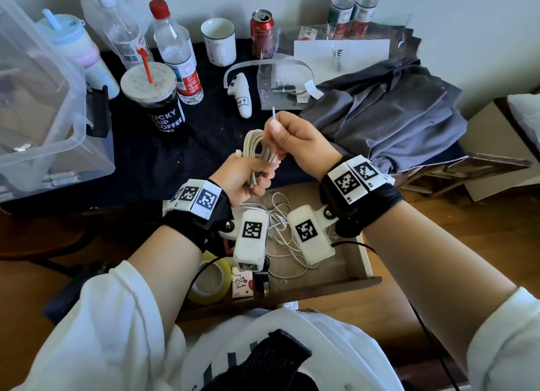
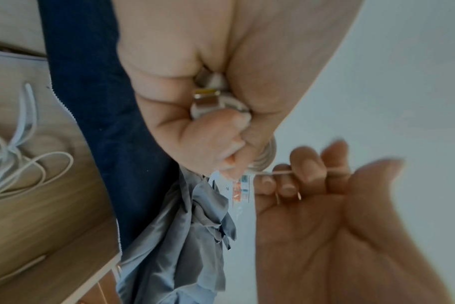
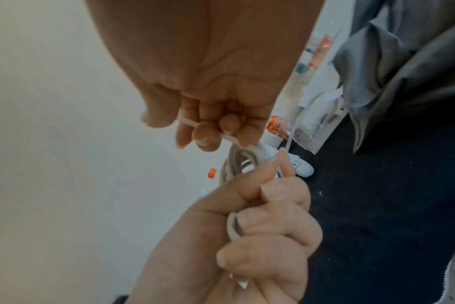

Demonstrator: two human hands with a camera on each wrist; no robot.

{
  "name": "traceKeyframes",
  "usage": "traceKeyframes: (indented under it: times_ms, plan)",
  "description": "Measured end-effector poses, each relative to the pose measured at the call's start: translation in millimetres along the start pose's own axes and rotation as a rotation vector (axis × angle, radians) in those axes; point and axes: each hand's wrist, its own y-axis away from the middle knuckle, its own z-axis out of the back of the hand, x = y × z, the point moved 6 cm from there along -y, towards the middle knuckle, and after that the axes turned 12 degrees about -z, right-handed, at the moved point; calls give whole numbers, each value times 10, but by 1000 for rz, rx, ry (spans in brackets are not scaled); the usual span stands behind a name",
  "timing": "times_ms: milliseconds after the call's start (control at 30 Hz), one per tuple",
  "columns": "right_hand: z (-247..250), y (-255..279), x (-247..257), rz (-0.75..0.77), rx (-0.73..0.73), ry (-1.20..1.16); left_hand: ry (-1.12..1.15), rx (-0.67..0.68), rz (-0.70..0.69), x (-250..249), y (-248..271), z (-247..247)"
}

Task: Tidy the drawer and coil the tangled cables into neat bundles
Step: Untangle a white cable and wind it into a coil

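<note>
above the open wooden drawer [image 1: 368, 260], l hand [image 1: 245, 174] grips 1 coiled beige cable bundle [image 1: 258, 145]; r hand [image 1: 298, 136] at 2 o'clock pinches 1 thin white zip tie [image 1: 273, 112]. l wrist view alone shows the metal plug [image 2: 205, 99].

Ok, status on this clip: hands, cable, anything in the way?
Left hand grips coiled beige cable. Right hand pinches white zip tie. White cables loose in drawer. Nothing blocking.

Coiled beige cable [image 1: 261, 145], upright above open drawer [image 1: 368, 262]

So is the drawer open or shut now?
Open: the drawer is pulled out, and loose white cables lie inside.
</note>
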Motion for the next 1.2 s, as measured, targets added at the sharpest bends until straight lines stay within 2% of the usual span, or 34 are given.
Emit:
traceKeyframes:
  times_ms: [167, 400, 1200]
  plan:
    - [9, -12, -15, -69, 48, -117, 1, 20, -15, -30, -3, -16]
    - [60, -59, -19, -135, -59, 0, 1, 48, -65, -53, 0, -52]
    - [45, -116, -61, -219, -38, -1, -170, -2, -71, -111, -29, -50]
